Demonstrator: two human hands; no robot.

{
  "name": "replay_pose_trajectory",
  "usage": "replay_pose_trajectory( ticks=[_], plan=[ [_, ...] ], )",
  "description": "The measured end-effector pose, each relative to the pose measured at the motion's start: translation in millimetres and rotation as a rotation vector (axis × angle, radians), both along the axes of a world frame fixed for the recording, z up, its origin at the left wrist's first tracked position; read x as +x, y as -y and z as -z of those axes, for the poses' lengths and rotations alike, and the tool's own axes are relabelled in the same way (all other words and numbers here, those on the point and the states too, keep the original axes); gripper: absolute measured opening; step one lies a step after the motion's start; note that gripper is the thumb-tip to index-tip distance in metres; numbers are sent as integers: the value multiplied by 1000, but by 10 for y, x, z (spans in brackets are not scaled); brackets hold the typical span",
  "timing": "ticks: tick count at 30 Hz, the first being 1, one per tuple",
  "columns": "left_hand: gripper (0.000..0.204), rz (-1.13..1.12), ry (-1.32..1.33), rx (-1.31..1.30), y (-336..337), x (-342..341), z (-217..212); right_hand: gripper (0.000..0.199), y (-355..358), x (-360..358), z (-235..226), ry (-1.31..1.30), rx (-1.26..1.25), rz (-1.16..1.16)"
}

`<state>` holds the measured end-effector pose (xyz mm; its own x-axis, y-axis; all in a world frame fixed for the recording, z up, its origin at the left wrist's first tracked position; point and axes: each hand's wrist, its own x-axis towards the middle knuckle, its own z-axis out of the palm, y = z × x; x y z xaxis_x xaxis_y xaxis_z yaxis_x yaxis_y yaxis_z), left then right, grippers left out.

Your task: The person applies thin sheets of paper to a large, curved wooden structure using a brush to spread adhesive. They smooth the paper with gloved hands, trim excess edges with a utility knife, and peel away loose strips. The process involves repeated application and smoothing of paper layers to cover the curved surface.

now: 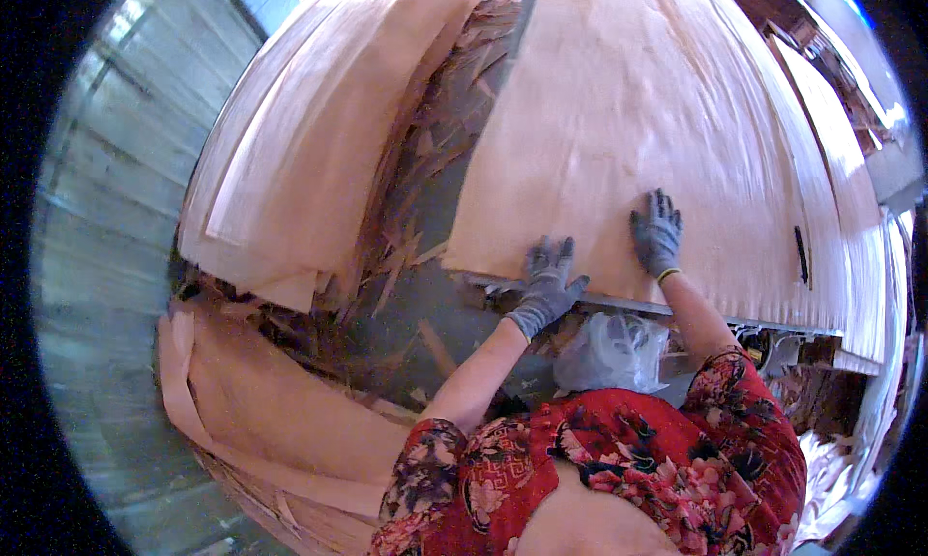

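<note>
A wide, pale wood veneer sheet (599,121) lies before me with its near edge toward my body. My left hand (548,293), in a grey glove, rests at that near edge with fingers stretched onto the sheet. Farther in and to the right, my right hand (657,232) presses flat on the surface, its grey-gloved fingers a little apart. Neither hand grips anything. To the right of my right hand, a slim black tool (801,254) lies on the veneer; its exact kind is unclear.
Another stack of veneer (300,150) stands at the left, past a gap strewn with wood scraps (396,256). More veneer (280,411) lies at the lower left. A clear plastic bag (614,353) hangs below the near edge. A corrugated wall (116,218) runs along the left.
</note>
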<state>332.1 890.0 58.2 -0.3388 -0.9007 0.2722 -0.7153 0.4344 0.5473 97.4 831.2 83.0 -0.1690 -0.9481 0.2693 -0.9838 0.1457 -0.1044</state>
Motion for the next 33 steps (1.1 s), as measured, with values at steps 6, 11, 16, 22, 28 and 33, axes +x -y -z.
replay_pose_trajectory(
  ticks=[6,11,16,22,28,33],
  plan=[
    [32,176,-399,388,-244,1330,-643,53,57,-122,140,-81,2,64],
    [36,-159,-427,641,-333,2459,-362,50,49,-69,139,-151,68,44],
    [41,-199,-157,513,-129,3338,-19,46,98,-75,158,-140,76,33],
    [42,-235,-242,773,171,4206,332,53,288,-43,390,-126,173,399],
    [39,-279,-303,812,906,4894,-105,55,744,605,210,-193,297,713],
    [37,-342,-80,885,2022,5689,483,54,1239,1150,323,-254,346,705]
  ],
)
